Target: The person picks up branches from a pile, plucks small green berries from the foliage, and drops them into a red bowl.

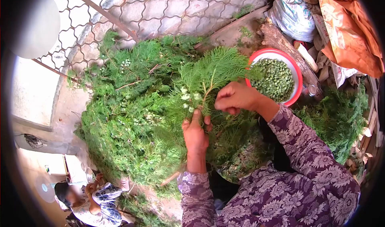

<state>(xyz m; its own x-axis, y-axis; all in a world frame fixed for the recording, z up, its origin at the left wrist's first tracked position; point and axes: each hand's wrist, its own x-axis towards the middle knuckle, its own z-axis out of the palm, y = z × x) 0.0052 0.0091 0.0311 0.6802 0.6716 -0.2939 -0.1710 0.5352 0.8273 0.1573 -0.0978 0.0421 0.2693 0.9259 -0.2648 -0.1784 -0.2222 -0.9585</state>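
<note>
My left hand (pixel 195 132) is closed around the lower stem of a leafy evergreen sprig (pixel 216 66), its thumb up against the stem. A cluster of pale green cones (pixel 185 97) hangs on the sprig just above that thumb. To the right of the stem, my right hand (pixel 237 97) is curled shut with its fingertips together; whatever may be in them is hidden. Beyond it stands a white bowl with a red rim (pixel 299 80), holding many small green cones (pixel 273 79). The sprig's tips reach toward the bowl's left edge.
A large heap of cut evergreen branches (pixel 124 122) covers the ground in front and left. More branches (pixel 335 116) lie at right. Wire mesh (pixel 160 10) runs along the top. Sacks (pixel 294 14) and a log (pixel 286 38) are upper right. Another person (pixel 94 203) sits lower left.
</note>
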